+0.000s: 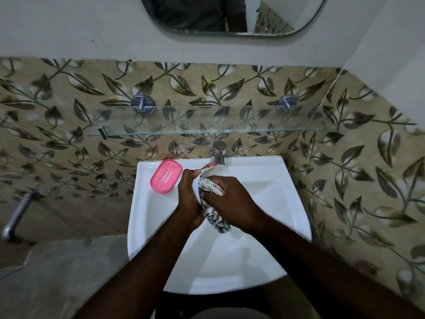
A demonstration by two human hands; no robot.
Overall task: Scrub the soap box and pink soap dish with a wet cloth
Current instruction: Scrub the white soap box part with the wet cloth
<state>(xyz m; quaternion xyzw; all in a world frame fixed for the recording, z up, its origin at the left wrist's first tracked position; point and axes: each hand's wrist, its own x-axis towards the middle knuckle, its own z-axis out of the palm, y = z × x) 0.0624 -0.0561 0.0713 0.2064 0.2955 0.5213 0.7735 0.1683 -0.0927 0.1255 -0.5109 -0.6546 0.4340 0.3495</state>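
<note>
Soap box (215, 169) is over the sink (264, 166) - left hand (189, 192) grips it, right hand (232, 199) is clenched round the patterned cloth (210, 186), pressing it into the box. Pink soap dish (166, 175) sits on the sink's back-left rim - near the tap (219, 153).

I stand in a bathroom, which shows in the white wash basin (264, 172) before me with its chrome tap (219, 153) and a pink soap dish (166, 175) on its rim, the glass shelf (207, 122) and mirror (271, 19) above, and the leaf-patterned wall tiles (345, 157) around.
</note>
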